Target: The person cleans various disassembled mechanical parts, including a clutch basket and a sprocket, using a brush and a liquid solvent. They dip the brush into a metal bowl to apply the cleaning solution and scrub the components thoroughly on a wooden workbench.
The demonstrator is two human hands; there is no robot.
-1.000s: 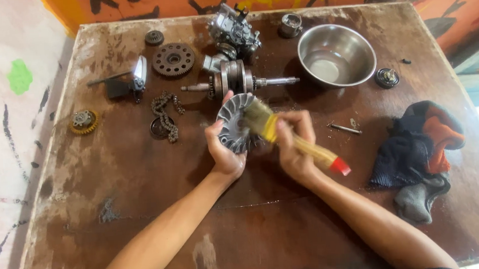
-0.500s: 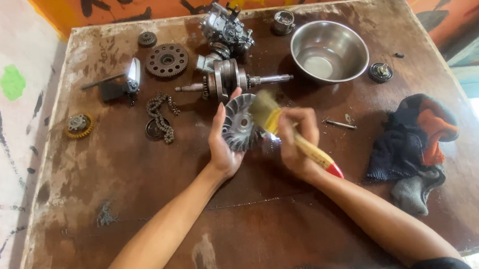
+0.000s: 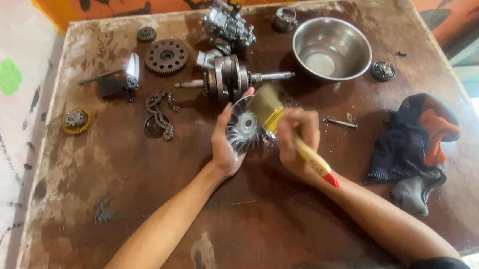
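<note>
The steel bowl point(image 3: 332, 48) stands at the far right of the wooden table point(image 3: 256, 227); it is round, polished and shallow, and its bottom shows a pale shine, whether liquid or bare metal cannot be told.

The left hand point(image 3: 225, 146) is closed around a finned metal disc point(image 3: 243, 126), palm behind it, thumb along its left edge, fingertips at its top. The disc is held tilted above the table's middle, just in front of the crankshaft point(image 3: 230, 78). It is grey cast metal with curved radial fins and a round hub.

The right hand point(image 3: 295, 139) grips a paintbrush point(image 3: 292, 134) by its wooden handle, fingers wrapped tight. The handle is pale yellow with a red tip; a yellow band holds the broad tan bristles, which lie against the disc's upper right face.

Behind the disc lie a dark toothed gear point(image 3: 166, 56), a smaller gear point(image 3: 146, 34) and a grey engine part point(image 3: 227, 23). A rusty chain point(image 3: 159, 113) lies coiled to the left, and a yellow-toothed gear point(image 3: 76, 121) sits near the left edge. A crumpled cloth point(image 3: 415, 146), dark blue, orange and grey, rests at the right.
</note>
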